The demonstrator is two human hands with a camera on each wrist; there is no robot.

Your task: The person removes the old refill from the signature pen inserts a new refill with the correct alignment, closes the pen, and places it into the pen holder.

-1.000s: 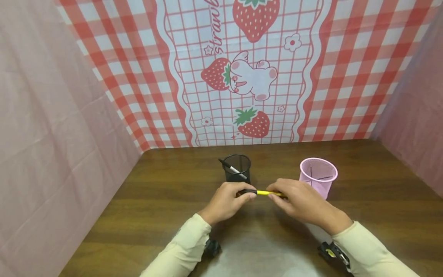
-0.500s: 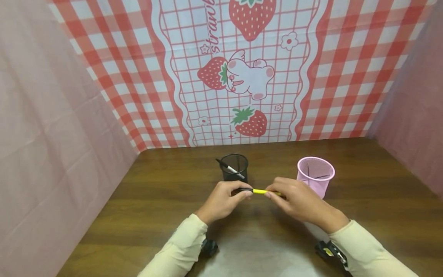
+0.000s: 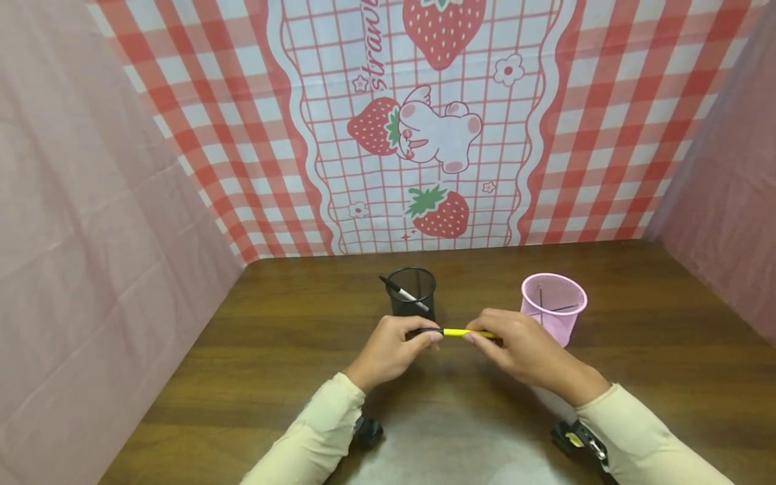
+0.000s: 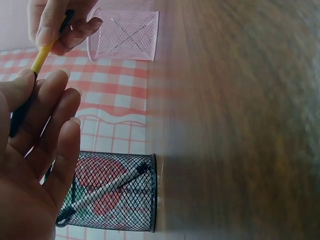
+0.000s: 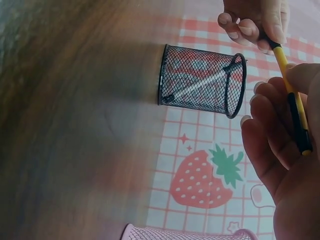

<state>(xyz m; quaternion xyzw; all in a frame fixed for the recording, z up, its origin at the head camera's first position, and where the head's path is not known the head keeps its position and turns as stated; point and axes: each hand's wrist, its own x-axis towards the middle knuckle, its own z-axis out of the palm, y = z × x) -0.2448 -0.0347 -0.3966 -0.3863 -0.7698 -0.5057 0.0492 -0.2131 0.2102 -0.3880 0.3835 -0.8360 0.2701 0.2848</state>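
A yellow pen [image 3: 453, 332] with a black end section is held level between both hands in the head view. My left hand [image 3: 388, 351] pinches the black end between thumb and fingertips. My right hand [image 3: 529, 347] pinches the yellow part; in the right wrist view, a black clip runs along the pen [image 5: 281, 61] toward that palm. Just beyond the left hand stands a black mesh pen cup [image 3: 403, 308] with a black-and-white marker [image 3: 413, 297] leaning in it. Behind the right hand is a pink mesh pen cup [image 3: 562, 325], partly hidden by it.
The cups stand on a brown wood-grain table [image 3: 273, 350]. A red checked strawberry-print cloth [image 3: 442, 121] hangs at the back. Pink curtains [image 3: 109, 236] border the sides. Dark wrist devices [image 3: 368, 432] sit under both sleeves.
The head view has shifted slightly. Both hands keep hold of the pen at nearly the same spots; the cups and marker have not moved.
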